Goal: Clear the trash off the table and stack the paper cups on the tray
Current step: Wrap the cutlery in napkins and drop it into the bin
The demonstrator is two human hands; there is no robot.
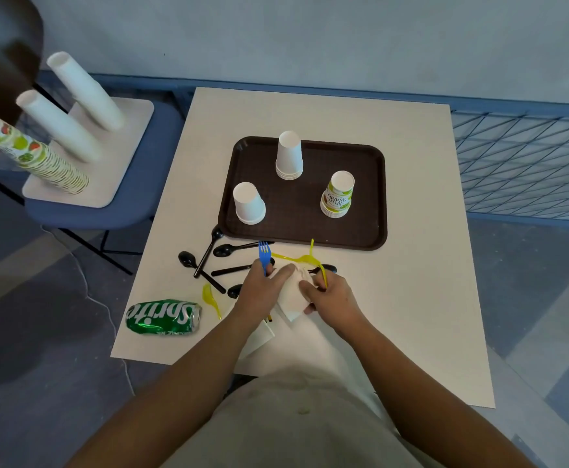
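1. left hand (263, 293): fingers curled, pinching a blue fork (264, 253) with its tines up; the fingertips rest on a crumpled white napkin (291, 300).
2. right hand (335, 297): fingers closed round yellow cutlery (306, 260), and also pressed against the same napkin. both hands meet over it, just in front of the tray.
3. brown tray (364, 184) lies on the white bench (418, 298). it carries three upturned stacks of paper cups, set apart: rear white stack (289, 157), left white stack (248, 204), printed stack (338, 195) at the right.
4. loose on the bench, left of the hands: black spoons (205, 258), a yellow spoon (209, 297) and a dented green can (163, 317) on its side near the front left edge.
5. room: a blue chair (107, 211) beside the bench holds a white stand (134, 113) with three tubes; one tube bears spare printed cups (40, 160). blue wire mesh (526, 163) is on the right.
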